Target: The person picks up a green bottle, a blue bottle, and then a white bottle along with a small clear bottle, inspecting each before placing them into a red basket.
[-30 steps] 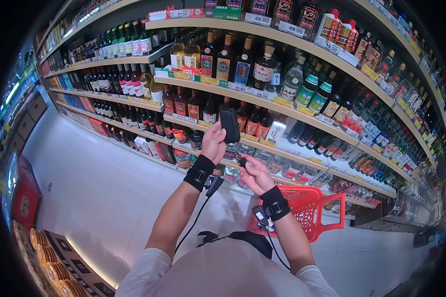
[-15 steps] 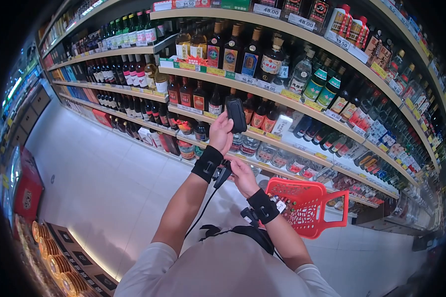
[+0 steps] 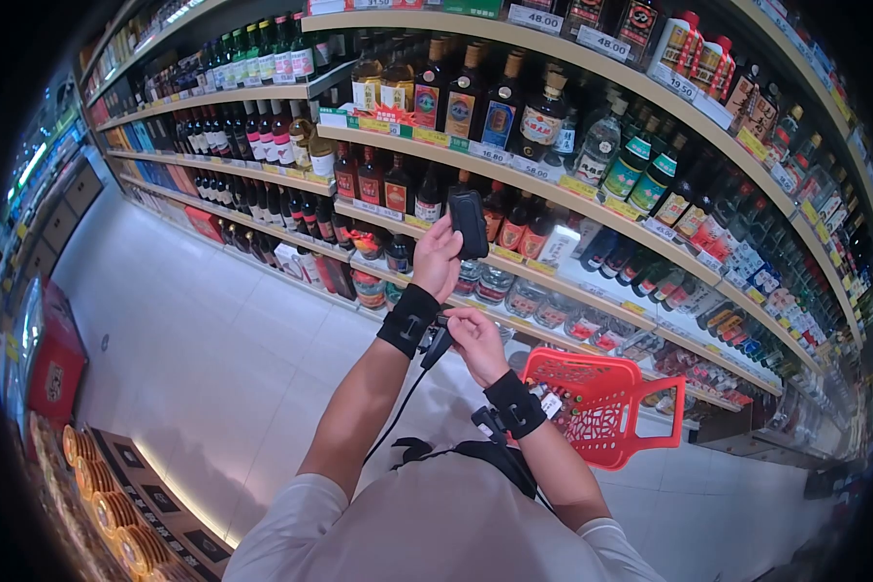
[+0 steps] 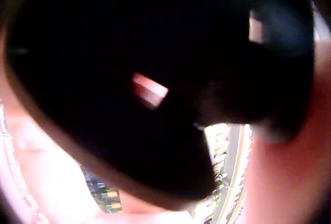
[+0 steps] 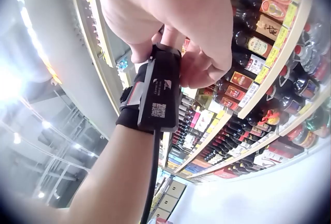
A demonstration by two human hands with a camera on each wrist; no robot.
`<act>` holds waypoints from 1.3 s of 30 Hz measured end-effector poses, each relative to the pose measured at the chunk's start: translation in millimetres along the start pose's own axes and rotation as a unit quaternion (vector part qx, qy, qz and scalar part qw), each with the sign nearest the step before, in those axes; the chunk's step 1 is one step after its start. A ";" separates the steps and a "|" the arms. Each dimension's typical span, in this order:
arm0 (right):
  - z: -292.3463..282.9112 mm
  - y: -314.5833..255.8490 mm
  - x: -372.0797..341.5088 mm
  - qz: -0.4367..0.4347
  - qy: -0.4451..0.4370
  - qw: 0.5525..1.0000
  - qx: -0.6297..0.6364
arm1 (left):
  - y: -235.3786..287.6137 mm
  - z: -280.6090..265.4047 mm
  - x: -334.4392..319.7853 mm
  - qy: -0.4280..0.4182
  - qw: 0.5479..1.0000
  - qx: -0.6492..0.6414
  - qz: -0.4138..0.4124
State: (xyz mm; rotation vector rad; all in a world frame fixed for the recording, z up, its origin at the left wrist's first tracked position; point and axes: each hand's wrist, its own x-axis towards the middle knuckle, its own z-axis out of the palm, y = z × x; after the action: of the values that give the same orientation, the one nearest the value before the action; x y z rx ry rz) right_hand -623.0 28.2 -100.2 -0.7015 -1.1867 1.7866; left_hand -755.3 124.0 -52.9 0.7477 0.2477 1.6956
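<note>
A small black case [image 3: 468,223] stands upright in my left hand [image 3: 439,260], held between thumb and fingers in front of the lower bottle shelf. On the left wrist, a black strap [image 3: 409,318] carries a black wrist camera [image 5: 162,92] with a cable. My right hand [image 3: 475,341] reaches over to that camera, fingertips right at its upper end. It pinches a small black piece, mostly hidden in the head view; a blurred black shape [image 4: 103,105] fills much of the left wrist view. Fingers of the right hand [image 5: 178,25] flank the camera's top.
Long shelves [image 3: 538,179] of bottles with price tags curve across the front. A red shopping basket [image 3: 592,456] with goods inside stands at the right, by the right forearm. Pale floor tiles [image 3: 204,320] stretch left. Stacked round goods [image 3: 116,509] are at lower left.
My right hand has moved left with the small black piece, from apart to the left wrist's camera. The left hand keeps its hold on the case. The view has shifted slightly.
</note>
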 end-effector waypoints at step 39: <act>61.7 -12.1 -25.8 -0.042 0.032 0.998 -0.032 | 33.4 -13.8 2.1 0.103 0.987 0.029 0.121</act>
State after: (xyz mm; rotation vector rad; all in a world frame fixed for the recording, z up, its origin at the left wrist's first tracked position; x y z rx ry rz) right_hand -656.5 -19.3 -65.1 -0.7290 -1.2164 1.6510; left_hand -790.5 120.1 -44.9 0.6653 0.3620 2.0079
